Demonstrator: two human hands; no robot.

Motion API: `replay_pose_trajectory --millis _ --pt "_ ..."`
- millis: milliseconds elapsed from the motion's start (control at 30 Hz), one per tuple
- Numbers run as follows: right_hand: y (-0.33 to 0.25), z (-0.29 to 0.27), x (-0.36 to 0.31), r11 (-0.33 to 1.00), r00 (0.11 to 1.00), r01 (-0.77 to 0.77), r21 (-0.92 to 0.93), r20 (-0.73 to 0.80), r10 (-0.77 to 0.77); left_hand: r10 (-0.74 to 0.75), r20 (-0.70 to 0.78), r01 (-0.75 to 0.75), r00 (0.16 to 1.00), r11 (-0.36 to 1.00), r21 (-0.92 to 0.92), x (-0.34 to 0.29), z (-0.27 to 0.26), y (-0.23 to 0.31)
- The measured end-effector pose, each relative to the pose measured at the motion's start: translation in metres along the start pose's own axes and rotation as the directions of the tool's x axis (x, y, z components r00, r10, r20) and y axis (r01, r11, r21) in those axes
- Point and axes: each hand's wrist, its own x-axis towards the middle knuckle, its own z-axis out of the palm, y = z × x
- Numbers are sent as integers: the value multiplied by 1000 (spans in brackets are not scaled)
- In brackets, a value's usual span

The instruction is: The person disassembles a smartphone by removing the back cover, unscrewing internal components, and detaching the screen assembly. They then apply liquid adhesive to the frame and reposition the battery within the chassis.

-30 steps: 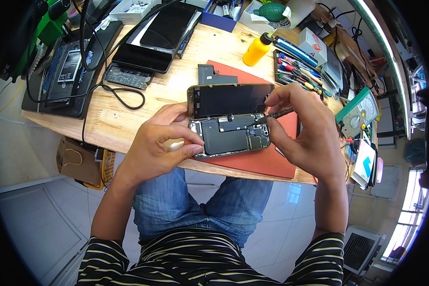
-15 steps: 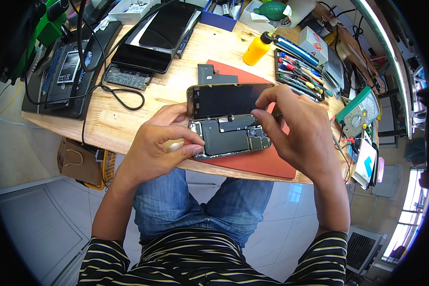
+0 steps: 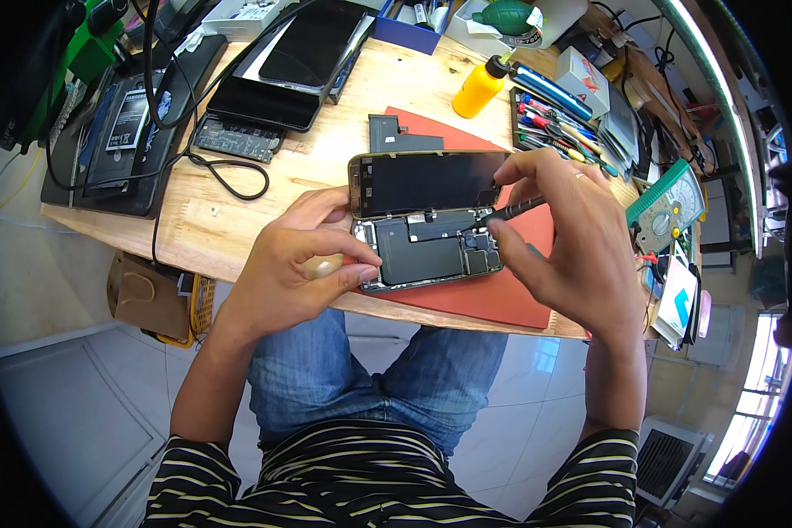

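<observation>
An opened smartphone [image 3: 421, 260] lies on a red mat [image 3: 519, 297], its dark battery and circuit parts exposed. Its screen [image 3: 427, 185] is folded back along the far side. At the phone's left end is my left hand [image 3: 295, 260], closed on it with thumb and fingers at the near corner. My right hand [image 3: 576, 233] grips a slim, dark, pen-like tool [image 3: 521, 209], whose tip points at the phone's inner parts near the right end of the fold. The tip itself is too small to make out. Beyond the screen rests a dark L-shaped battery [image 3: 405, 135].
A yellow bottle [image 3: 480, 88] stands behind the mat, beside a tray of pens and hand tools [image 3: 554, 132]. A green multimeter [image 3: 664, 211] is at the right. On the left are stacked phones [image 3: 268, 101], a circuit board [image 3: 236, 139] and a looping black cable [image 3: 238, 194].
The dark tool in my right hand has come into view, its tip now over the phone's inner parts. That hand has shifted slightly right; my left hand stays at the phone's left end.
</observation>
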Motion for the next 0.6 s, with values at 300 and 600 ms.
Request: replay_pose_trajectory --millis 300,600 --pt "-13 10 1 944 999 39 327 -41 -27 -19 30 20 999 999 -39 -1 -1 -1" --pt "-33 27 10 933 991 129 336 -21 -130 -21 54 19 998 999 35 -2 -2 2"
